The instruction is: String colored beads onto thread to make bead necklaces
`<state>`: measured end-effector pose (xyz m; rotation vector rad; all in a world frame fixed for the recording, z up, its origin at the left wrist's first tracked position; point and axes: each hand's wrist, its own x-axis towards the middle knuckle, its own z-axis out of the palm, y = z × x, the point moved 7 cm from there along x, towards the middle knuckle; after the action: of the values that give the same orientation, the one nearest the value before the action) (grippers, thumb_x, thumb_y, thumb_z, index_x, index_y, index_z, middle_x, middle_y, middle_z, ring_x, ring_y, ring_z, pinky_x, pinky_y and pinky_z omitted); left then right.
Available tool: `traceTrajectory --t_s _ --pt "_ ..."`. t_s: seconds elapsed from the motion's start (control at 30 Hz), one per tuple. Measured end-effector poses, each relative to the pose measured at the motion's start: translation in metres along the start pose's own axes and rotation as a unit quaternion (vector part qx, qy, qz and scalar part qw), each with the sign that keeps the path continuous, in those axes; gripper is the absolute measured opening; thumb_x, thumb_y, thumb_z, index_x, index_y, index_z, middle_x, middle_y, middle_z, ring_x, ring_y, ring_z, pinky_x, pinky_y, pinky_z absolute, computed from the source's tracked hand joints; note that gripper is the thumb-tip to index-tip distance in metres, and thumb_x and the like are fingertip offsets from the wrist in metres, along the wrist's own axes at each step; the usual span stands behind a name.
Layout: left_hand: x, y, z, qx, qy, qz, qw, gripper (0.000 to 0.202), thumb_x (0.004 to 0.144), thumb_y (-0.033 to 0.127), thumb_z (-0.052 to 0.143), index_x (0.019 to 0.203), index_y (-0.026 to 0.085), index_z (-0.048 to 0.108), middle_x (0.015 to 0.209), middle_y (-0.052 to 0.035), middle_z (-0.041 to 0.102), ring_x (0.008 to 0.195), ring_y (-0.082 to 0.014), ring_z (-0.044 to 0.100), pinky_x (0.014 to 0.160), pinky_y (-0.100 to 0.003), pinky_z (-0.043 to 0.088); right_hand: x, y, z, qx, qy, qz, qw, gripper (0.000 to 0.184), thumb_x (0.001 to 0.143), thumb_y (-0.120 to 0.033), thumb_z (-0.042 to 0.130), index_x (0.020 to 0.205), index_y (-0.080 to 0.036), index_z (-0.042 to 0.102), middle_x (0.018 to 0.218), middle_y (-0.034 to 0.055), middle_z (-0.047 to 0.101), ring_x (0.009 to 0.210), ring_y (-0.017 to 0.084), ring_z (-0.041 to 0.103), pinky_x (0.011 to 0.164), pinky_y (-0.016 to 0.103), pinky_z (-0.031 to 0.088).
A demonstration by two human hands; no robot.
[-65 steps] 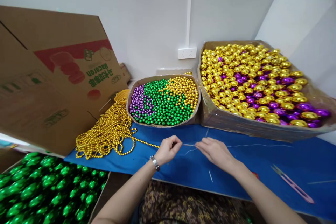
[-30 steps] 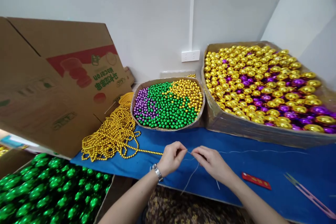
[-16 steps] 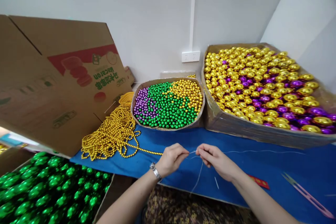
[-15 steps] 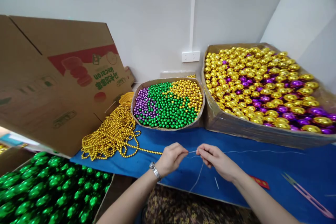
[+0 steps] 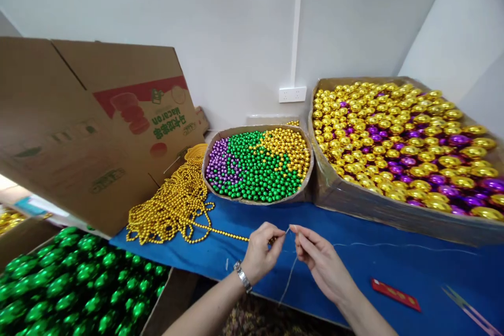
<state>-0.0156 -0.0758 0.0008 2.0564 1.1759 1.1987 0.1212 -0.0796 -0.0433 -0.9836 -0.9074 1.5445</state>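
Note:
My left hand [image 5: 263, 252], a metal watch on its wrist, is closed in a pinch on a thin whitish thread [image 5: 290, 273]. Close by, the fingertips of my right hand [image 5: 317, 254] pinch the same thread, and the two hands nearly meet. A strand of gold beads [image 5: 228, 233] runs from the gold bead pile [image 5: 169, 210] to my left hand, where a few beads show between the fingers. One thread end hangs below my hands toward the table edge. Another fine line of thread [image 5: 394, 244] trails right across the blue cloth.
Behind my hands stands a box of small purple, green and gold beads [image 5: 258, 203]. A larger carton [image 5: 354, 202] of gold and purple baubles is at right. Green baubles [image 5: 90, 283] fill a box at lower left. A red tag [image 5: 396, 295] and pink thread snips [image 5: 470, 311] lie right.
My hands have drawn closer together, so the stretch of thread between them is shorter. The camera view has tilted and shifted slightly, showing the red tag fully.

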Motion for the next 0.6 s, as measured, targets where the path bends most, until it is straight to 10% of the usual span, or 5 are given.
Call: traceTrajectory --t_s 0.33,0.6 --pt "-0.005 -0.032 0.005 -0.165 -0.01 -0.181 0.969 0.015 0.079 0.027 0.059 0.083 0.013 0.065 0.076 -0.0048 0.062 0.065 -0.0123 0.053 0.06 -0.023 0.041 -0.002 -0.024 0.035 -0.475 -0.047 -0.273 0.835 0.029 0.09 -0.026 0.039 0.109 -0.022 0.061 0.099 0.0079 0.066 0.09 0.019 0.063 0.08 0.03 0.049" --pt "-0.01 -0.052 0.01 -0.272 0.022 -0.293 0.916 0.028 0.069 0.038 0.07 0.069 0.011 0.063 0.06 -0.0007 0.058 0.055 -0.0087 0.046 0.053 -0.02 0.035 0.01 -0.018 0.049 -0.507 -0.092 -0.254 0.818 0.02 0.085 -0.017 0.039 0.097 -0.021 0.055 0.083 0.0033 0.066 0.072 0.017 0.064 0.062 0.026 0.048"
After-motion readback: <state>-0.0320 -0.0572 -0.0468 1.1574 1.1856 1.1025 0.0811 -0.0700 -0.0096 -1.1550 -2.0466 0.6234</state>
